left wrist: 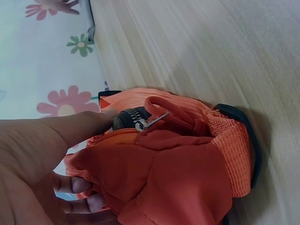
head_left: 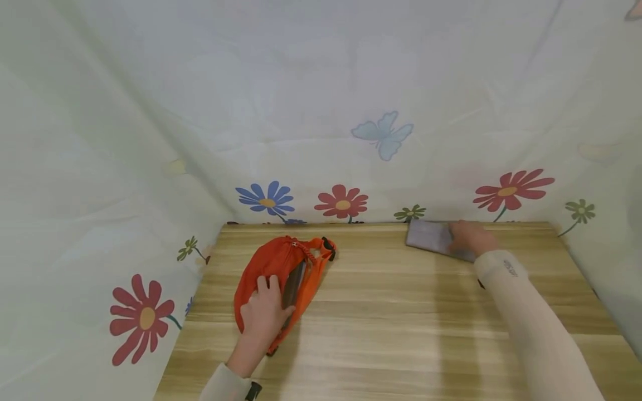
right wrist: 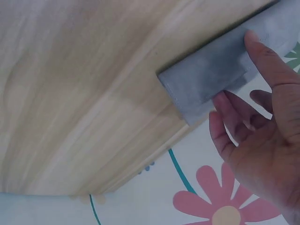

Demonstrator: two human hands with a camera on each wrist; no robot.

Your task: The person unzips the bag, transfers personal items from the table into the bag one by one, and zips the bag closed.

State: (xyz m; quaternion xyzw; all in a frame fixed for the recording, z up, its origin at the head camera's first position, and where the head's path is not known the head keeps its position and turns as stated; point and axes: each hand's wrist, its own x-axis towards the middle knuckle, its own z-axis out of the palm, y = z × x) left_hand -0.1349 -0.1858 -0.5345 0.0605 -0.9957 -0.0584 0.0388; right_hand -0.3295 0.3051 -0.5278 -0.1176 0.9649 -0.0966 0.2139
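Observation:
An orange-red waist bag [head_left: 273, 253] lies on the left part of the wooden table. My left hand [head_left: 264, 309] grips its near side, with the thumb [left wrist: 79, 127] at the opening and the fingers against the outer fabric. A dark zipper [left wrist: 133, 116] with a silver pull runs along the opening, where something dark [head_left: 293, 287] shows. By the table's back edge on the right lies a flat grey folded wallet-like case [head_left: 430, 235]. My right hand [head_left: 472, 238] holds it, thumb on the grey face and fingertips at its edge [right wrist: 206, 75].
The pale wood-grain table [head_left: 376, 312] ends at a white fabric wall [head_left: 301, 111] printed with flowers and a butterfly. Similar fabric stands on both sides. The bag's orange strap [head_left: 313, 281] and black buckle [head_left: 328, 248] lie at its right side.

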